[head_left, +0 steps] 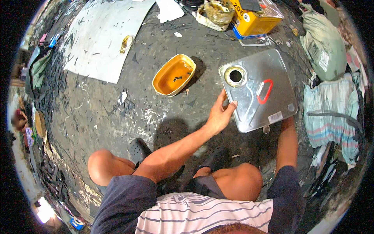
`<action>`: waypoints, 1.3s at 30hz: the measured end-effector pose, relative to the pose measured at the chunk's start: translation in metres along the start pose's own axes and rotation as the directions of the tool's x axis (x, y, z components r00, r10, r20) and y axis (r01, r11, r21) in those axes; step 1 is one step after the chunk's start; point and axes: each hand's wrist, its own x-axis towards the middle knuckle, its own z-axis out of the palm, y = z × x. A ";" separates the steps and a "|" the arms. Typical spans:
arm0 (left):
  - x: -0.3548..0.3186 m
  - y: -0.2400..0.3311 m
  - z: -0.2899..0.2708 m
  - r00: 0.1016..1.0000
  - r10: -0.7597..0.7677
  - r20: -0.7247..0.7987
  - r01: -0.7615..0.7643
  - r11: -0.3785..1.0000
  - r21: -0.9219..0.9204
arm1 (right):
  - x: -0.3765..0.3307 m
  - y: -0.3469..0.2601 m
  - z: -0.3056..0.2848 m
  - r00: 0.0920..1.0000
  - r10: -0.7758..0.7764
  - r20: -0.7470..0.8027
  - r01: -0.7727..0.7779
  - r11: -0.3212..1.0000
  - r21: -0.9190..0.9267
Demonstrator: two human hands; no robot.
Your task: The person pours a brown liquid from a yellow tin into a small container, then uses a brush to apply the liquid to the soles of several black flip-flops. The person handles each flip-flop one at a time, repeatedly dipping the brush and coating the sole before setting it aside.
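Note:
A square silver metal can (249, 113) is tilted in front of me, its top facing up. That top has a round open mouth (235, 76) with yellowish residue on its rim, and a red handle (265, 91). My left hand (221, 116) grips the can's left edge, thumb on the rim. My right forearm (287, 144) reaches beneath the can's near right corner, and the can hides that hand's fingers. Left of the can, a yellowish plastic tub (160, 78) sits on the floor, holding amber liquid or residue and a dark scrap.
A grey-white sheet (105, 35) lies at the far left with a yellow tape roll (125, 44) on it. A grimy container (212, 17) and a yellow box (253, 21) stand at the back. Sacks (325, 46) line the right side. Dark scraps litter the floor.

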 end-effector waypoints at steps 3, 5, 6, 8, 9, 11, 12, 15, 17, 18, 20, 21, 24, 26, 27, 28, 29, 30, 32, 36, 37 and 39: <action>-0.012 -0.001 0.009 0.988 0.038 -0.149 -0.033 0.999 0.035 | -0.029 -0.023 0.014 0.999 0.024 0.043 -0.024 1.000 0.002; -0.017 0.018 -0.006 0.978 -0.080 -0.194 0.039 0.978 -0.205 | -0.051 -0.041 0.029 0.997 0.032 0.077 -0.032 0.999 -0.005; -0.025 0.034 -0.015 0.970 -0.134 -0.203 0.095 0.977 -0.192 | -0.067 -0.050 0.035 0.995 0.038 0.087 -0.037 0.999 -0.009; -0.025 0.023 -0.035 0.961 -0.067 -0.267 0.003 0.973 -0.231 | -0.081 -0.082 0.055 0.991 0.033 0.132 -0.028 0.999 -0.038; -0.026 0.021 -0.042 0.960 -0.081 -0.268 0.017 0.972 -0.232 | -0.088 -0.095 0.060 0.993 0.030 0.114 -0.024 0.998 -0.051; -0.030 0.022 -0.054 0.957 -0.101 -0.272 0.035 0.971 -0.239 | -0.102 -0.121 0.073 0.999 0.046 0.013 -0.045 0.997 -0.070; -0.031 0.025 -0.058 0.966 -0.115 -0.233 0.043 0.955 -0.293 | -0.099 -0.124 0.063 1.000 -0.012 0.013 0.013 0.994 -0.105; -0.026 0.018 -0.080 0.976 -0.133 -0.173 0.049 0.906 -0.421 | -0.094 -0.145 0.061 0.995 -0.094 0.042 0.099 0.988 -0.119; -0.031 0.032 -0.085 0.975 -0.152 -0.162 0.055 0.872 -0.487 | -0.103 -0.176 0.060 0.983 -0.165 0.080 0.178 0.962 -0.205; -0.031 0.040 -0.088 0.976 -0.155 -0.153 0.055 0.855 -0.516 | -0.106 -0.191 0.060 0.974 -0.205 0.098 0.223 0.944 -0.243; -0.024 0.041 -0.094 0.990 -0.102 -0.094 0.035 0.839 -0.544 | -0.114 -0.219 0.060 0.962 -0.262 0.073 0.272 0.915 -0.296; -0.023 0.045 -0.095 0.998 -0.047 -0.052 0.009 0.820 -0.573 | -0.120 -0.235 0.061 0.956 -0.286 0.059 0.289 0.896 -0.336; -0.033 0.065 -0.101 0.997 0.008 0.075 0.041 0.776 -0.630 | -0.139 -0.277 0.060 0.942 -0.328 0.070 0.323 0.836 -0.444; -0.041 0.081 -0.105 0.996 -0.028 0.087 0.077 0.764 -0.641 | -0.159 -0.305 0.076 0.925 -0.369 0.088 0.368 0.817 -0.443; -0.043 0.086 -0.103 0.996 0.030 0.088 0.038 0.731 -0.681 | -0.165 -0.315 0.077 0.915 -0.397 0.067 0.380 0.794 -0.474; -0.039 0.086 -0.103 0.996 0.039 0.079 0.027 0.713 -0.700 | -0.169 -0.325 0.078 0.904 -0.426 0.048 0.390 0.770 -0.505; -0.032 0.084 -0.103 0.996 0.049 0.069 0.016 0.695 -0.719 | -0.175 -0.333 0.079 0.890 -0.454 0.031 0.399 0.745 -0.535; -0.027 0.084 -0.104 0.997 0.058 0.060 0.005 0.679 -0.734 | -0.181 -0.341 0.081 0.882 -0.471 0.031 0.407 0.726 -0.554; -0.022 0.081 -0.102 0.993 0.104 0.064 -0.018 0.646 -0.763 | -0.193 -0.355 0.085 0.863 -0.504 0.033 0.423 0.688 -0.590; -0.018 0.084 -0.097 0.978 0.196 0.067 -0.056 0.560 -0.827 | -0.202 -0.383 0.087 0.865 -0.499 0.061 0.403 0.614 -0.679; -0.016 0.083 -0.097 0.972 0.222 0.071 -0.060 0.532 -0.845 | -0.208 -0.387 0.093 0.859 -0.508 0.066 0.423 0.631 -0.651; -0.016 0.084 -0.098 0.972 0.230 0.053 -0.082 0.539 -0.839 | -0.216 -0.395 0.099 0.852 -0.515 0.098 0.451 0.625 -0.638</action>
